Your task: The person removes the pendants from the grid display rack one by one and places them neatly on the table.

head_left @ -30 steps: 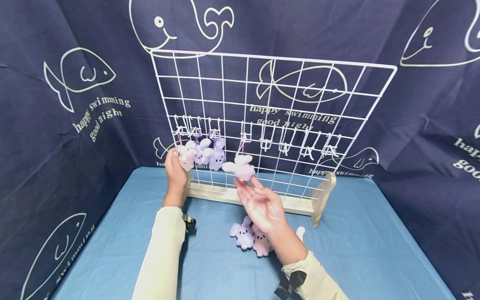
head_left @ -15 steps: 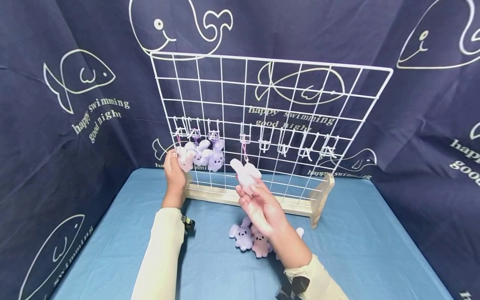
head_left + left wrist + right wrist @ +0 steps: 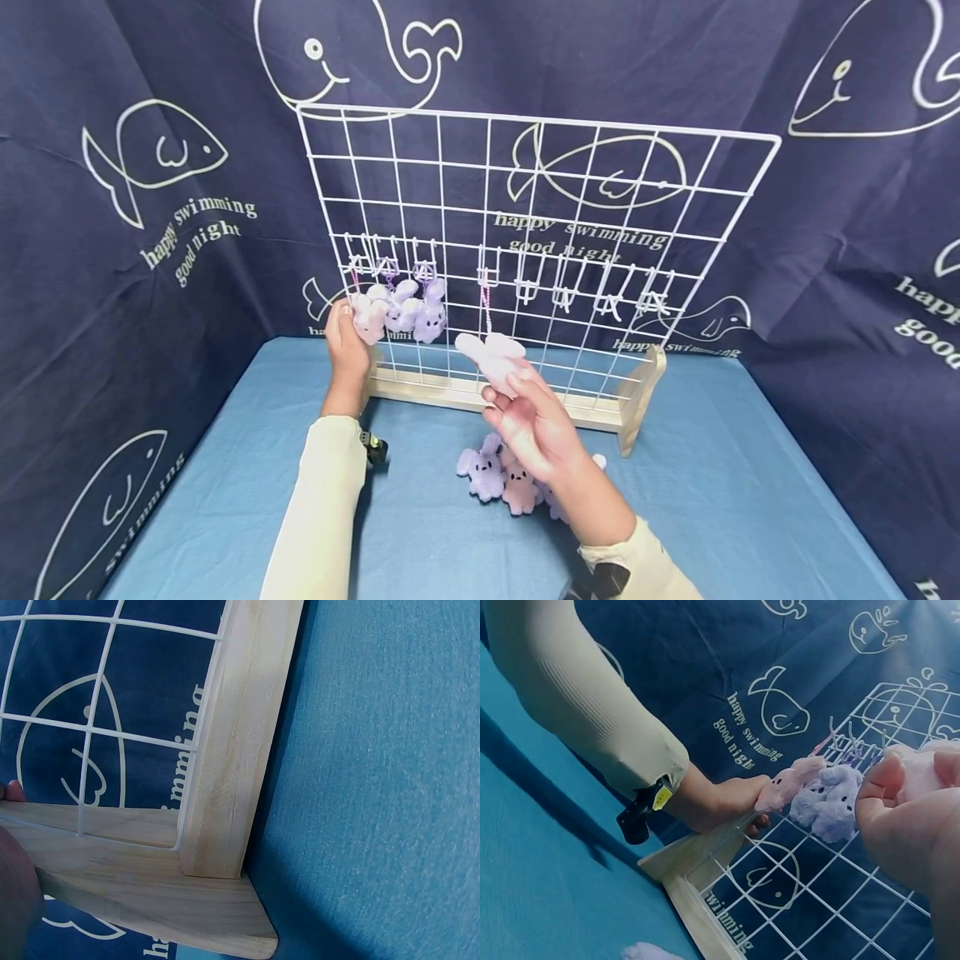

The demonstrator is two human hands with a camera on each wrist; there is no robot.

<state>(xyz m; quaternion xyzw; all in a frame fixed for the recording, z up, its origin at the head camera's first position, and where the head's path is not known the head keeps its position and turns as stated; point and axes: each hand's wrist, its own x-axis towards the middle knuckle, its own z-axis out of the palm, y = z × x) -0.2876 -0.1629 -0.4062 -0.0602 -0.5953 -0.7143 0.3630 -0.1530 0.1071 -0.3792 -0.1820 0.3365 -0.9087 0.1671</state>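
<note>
My right hand (image 3: 536, 421) holds a pale pink plush bunny keychain (image 3: 491, 357) between thumb and fingers. Its pink bead chain (image 3: 486, 304) runs up to a white hook (image 3: 488, 271) on the wire grid rack (image 3: 577, 187). At the rack's left side my left hand (image 3: 347, 346) grips the wooden side piece (image 3: 112, 881), with fingertips showing on the far side in the left wrist view. Beside that hand a pink plush bunny (image 3: 369, 318) and two purple plush bunnies (image 3: 430, 315) hang from hooks.
More plush bunnies (image 3: 483, 472) lie on the blue cloth table (image 3: 427, 533) in front of the rack, partly behind my right forearm. Several hooks (image 3: 566, 292) without bunnies stick out on the right half of the grid. A dark printed curtain (image 3: 135, 350) surrounds the table.
My right hand has gone from touching the pink bunny from below with spread fingers to pinching it. The bunny has turned and sits slightly lower, its chain straighter. My left hand stays put.
</note>
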